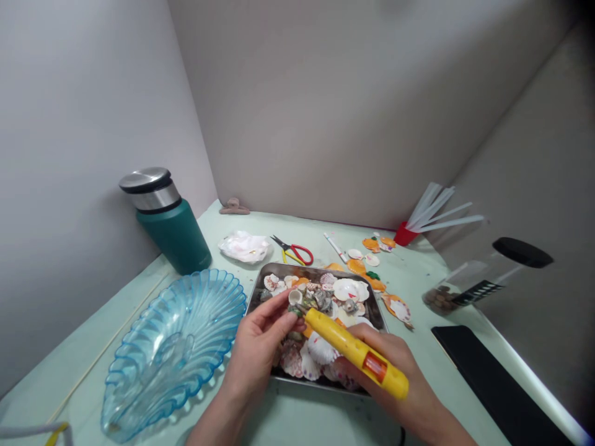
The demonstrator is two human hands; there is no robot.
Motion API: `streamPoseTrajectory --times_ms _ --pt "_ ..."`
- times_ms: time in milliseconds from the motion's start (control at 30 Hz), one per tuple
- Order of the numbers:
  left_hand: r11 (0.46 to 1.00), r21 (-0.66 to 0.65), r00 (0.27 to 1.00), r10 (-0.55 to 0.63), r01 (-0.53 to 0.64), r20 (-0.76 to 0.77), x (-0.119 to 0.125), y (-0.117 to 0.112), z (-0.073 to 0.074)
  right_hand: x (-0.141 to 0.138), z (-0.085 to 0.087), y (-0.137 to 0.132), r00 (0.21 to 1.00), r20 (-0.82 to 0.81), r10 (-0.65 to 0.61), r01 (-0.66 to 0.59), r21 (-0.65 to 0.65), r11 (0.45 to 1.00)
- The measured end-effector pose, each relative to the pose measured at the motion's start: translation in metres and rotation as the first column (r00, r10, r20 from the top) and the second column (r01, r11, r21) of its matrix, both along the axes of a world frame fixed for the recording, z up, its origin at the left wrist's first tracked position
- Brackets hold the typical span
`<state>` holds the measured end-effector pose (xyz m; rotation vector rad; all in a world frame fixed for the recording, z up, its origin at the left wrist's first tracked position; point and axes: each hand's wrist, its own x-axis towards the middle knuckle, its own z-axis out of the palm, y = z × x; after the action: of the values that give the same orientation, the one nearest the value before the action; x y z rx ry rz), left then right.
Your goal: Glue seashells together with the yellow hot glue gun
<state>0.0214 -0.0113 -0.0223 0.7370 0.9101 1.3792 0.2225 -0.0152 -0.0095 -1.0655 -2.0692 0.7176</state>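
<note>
My left hand is closed, pinching a small snail shell between thumb and fingertips, its pale round opening facing up. In my right hand is a yellow glue gun with a small reddish window. Its nozzle points left and reaches the shell by my left fingertips; whether it touches I cannot tell. Both hands are over a metal tray filled with seashells, among them white scallop shells and grey spiral shells. My hands and the glue gun hide part of the tray.
Left stand a blue glass shell-shaped dish and a green bottle. Behind the tray lie a white shell, red-and-yellow-handled pliers and a marker. Right are orange shells, a red cup of glue sticks, a jar and a black case.
</note>
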Motion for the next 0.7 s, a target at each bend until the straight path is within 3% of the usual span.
streamPoseTrajectory --times_ms 567,700 --pt "1.0 -0.007 0.998 -0.012 0.012 -0.056 -0.0025 -0.0003 -0.0012 0.0024 -0.0052 0.0011 1.0 -0.014 0.004 -0.005 -0.036 0.999" --pt "1.0 0.001 0.998 -0.01 0.01 -0.057 -0.0026 -0.0001 -0.0007 0.0032 -0.0046 0.0008 1.0 -0.01 -0.009 0.007 -0.132 0.991"
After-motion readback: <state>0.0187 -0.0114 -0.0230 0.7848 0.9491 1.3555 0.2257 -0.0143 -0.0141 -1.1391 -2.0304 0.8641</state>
